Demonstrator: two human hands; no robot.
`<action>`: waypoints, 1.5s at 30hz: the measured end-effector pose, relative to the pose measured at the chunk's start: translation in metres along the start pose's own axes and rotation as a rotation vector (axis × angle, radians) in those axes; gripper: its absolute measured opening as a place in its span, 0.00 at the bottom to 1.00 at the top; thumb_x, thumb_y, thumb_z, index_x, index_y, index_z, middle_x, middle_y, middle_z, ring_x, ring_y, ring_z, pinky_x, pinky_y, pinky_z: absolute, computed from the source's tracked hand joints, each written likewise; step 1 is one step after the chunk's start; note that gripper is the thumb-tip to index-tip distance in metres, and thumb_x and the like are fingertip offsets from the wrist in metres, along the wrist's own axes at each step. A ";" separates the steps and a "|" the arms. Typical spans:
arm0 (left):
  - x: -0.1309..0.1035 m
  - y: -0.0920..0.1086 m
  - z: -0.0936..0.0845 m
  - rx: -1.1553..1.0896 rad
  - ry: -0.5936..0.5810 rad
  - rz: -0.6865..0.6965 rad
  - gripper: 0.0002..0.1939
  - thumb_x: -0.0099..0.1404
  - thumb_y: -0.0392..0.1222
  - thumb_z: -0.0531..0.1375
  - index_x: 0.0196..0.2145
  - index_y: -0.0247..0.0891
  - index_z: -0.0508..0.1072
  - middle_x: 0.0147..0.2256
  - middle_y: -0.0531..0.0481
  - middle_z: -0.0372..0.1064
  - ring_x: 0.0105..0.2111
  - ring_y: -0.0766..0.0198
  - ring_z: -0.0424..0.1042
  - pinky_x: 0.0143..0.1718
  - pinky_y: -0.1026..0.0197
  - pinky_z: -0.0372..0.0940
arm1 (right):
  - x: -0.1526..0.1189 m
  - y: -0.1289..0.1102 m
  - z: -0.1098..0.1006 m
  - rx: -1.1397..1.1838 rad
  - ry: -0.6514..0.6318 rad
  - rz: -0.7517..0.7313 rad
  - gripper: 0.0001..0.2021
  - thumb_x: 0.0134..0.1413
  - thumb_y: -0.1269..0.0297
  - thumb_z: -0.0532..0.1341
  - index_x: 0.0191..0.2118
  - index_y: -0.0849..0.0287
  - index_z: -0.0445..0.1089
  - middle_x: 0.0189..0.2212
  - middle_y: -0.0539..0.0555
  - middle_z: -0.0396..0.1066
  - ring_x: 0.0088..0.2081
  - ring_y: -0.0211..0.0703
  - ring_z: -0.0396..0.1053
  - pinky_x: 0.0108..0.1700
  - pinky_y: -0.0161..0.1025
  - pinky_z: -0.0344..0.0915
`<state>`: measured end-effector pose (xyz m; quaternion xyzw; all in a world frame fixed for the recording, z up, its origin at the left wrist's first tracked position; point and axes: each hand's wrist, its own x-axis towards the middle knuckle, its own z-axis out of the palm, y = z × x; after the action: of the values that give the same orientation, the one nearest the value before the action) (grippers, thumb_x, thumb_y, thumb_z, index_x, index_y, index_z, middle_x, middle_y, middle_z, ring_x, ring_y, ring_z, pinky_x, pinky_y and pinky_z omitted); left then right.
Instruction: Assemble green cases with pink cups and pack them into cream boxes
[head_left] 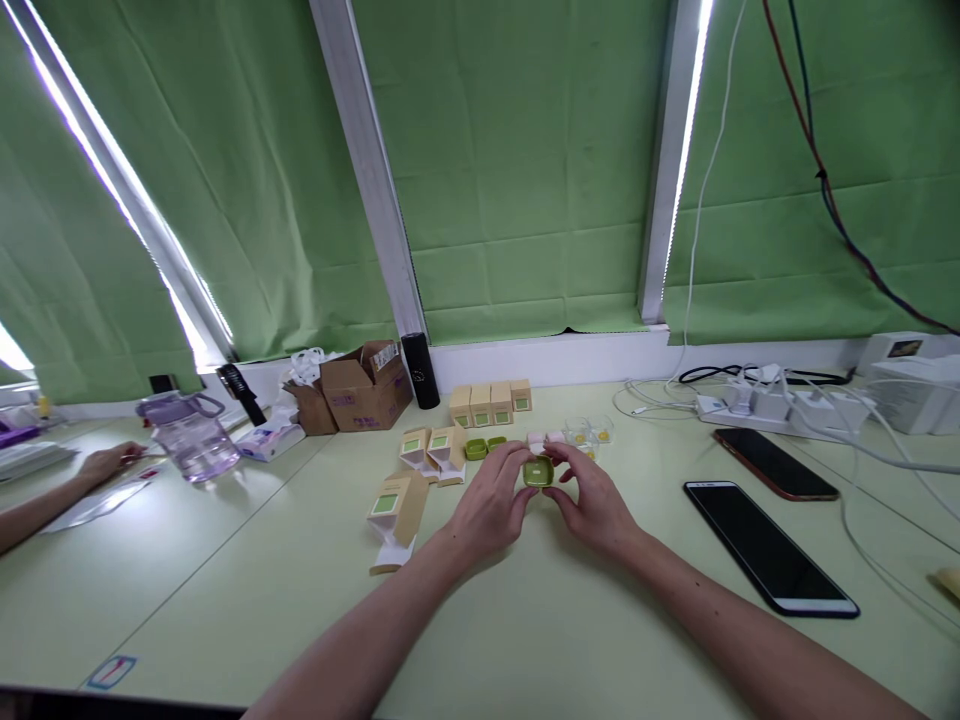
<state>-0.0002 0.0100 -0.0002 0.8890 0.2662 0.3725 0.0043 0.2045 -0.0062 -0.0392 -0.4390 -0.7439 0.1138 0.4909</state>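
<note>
Between my two hands is a small green square case (pixel 538 471), raised a little over the table. My left hand (pixel 491 500) pinches its left side and my right hand (pixel 592 498) its right side, fingers on top and thumbs below. Just behind my left hand lie two similar green cases (pixel 476 449). Past my right hand are clear plastic pieces with yellow centres (pixel 600 434) and small pale pink pieces (pixel 545 438), partly hidden by my fingers. Opened kraft boxes with green labels (pixel 397 510) lie left of my left hand.
Several closed kraft boxes (pixel 491 404) stand at the back near a black cylinder (pixel 421 372) and a cardboard carton (pixel 367 388). Two phones (pixel 771 545) and a cabled power strip (pixel 784 410) lie right. A water jug (pixel 187 436) and another person's hand (pixel 111 461) are left.
</note>
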 end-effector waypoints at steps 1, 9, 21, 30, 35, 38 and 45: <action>0.000 -0.001 0.000 -0.014 0.008 0.000 0.24 0.70 0.32 0.57 0.61 0.42 0.60 0.58 0.35 0.66 0.61 0.47 0.67 0.60 0.41 0.67 | 0.000 0.000 0.000 0.009 0.009 0.002 0.25 0.60 0.68 0.59 0.63 0.52 0.59 0.56 0.60 0.72 0.53 0.52 0.72 0.48 0.52 0.76; -0.002 -0.007 0.003 -0.113 0.052 -0.042 0.21 0.70 0.32 0.56 0.59 0.42 0.62 0.57 0.37 0.69 0.59 0.51 0.69 0.58 0.45 0.68 | 0.000 -0.006 -0.005 0.061 0.053 -0.011 0.24 0.63 0.66 0.59 0.63 0.50 0.59 0.58 0.58 0.70 0.54 0.50 0.72 0.46 0.47 0.76; 0.001 -0.009 0.003 -0.166 0.105 -0.146 0.16 0.71 0.36 0.58 0.55 0.41 0.67 0.51 0.41 0.74 0.51 0.54 0.74 0.53 0.49 0.70 | 0.002 -0.013 -0.007 0.104 0.003 0.106 0.22 0.66 0.57 0.57 0.63 0.50 0.58 0.54 0.59 0.74 0.51 0.50 0.75 0.43 0.45 0.76; 0.002 -0.010 0.006 -0.198 0.114 -0.216 0.13 0.71 0.39 0.60 0.53 0.39 0.72 0.44 0.44 0.77 0.41 0.58 0.77 0.47 0.54 0.73 | 0.003 -0.015 -0.008 0.109 -0.043 0.186 0.19 0.70 0.54 0.53 0.63 0.49 0.58 0.45 0.54 0.80 0.39 0.46 0.78 0.42 0.43 0.74; 0.004 -0.010 0.005 -0.252 0.131 -0.275 0.12 0.71 0.38 0.59 0.51 0.39 0.74 0.43 0.44 0.79 0.41 0.58 0.79 0.47 0.55 0.74 | 0.003 -0.019 -0.010 0.079 -0.054 0.143 0.22 0.68 0.55 0.55 0.64 0.48 0.57 0.45 0.53 0.79 0.39 0.45 0.77 0.39 0.41 0.73; 0.005 -0.011 0.004 -0.290 0.150 -0.291 0.11 0.71 0.39 0.59 0.50 0.39 0.74 0.44 0.44 0.80 0.42 0.58 0.79 0.46 0.54 0.75 | 0.003 -0.019 -0.009 0.041 -0.062 0.113 0.24 0.65 0.58 0.58 0.65 0.48 0.57 0.44 0.52 0.78 0.39 0.44 0.76 0.38 0.41 0.73; 0.007 -0.009 0.004 -0.336 0.161 -0.317 0.10 0.71 0.42 0.60 0.46 0.38 0.77 0.40 0.45 0.81 0.38 0.58 0.80 0.42 0.57 0.75 | 0.002 -0.014 -0.007 -0.051 -0.071 0.110 0.20 0.65 0.62 0.56 0.61 0.49 0.62 0.38 0.52 0.77 0.34 0.45 0.75 0.41 0.44 0.74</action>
<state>0.0027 0.0217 0.0001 0.7904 0.3363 0.4758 0.1891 0.2023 -0.0142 -0.0261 -0.4873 -0.7381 0.1371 0.4461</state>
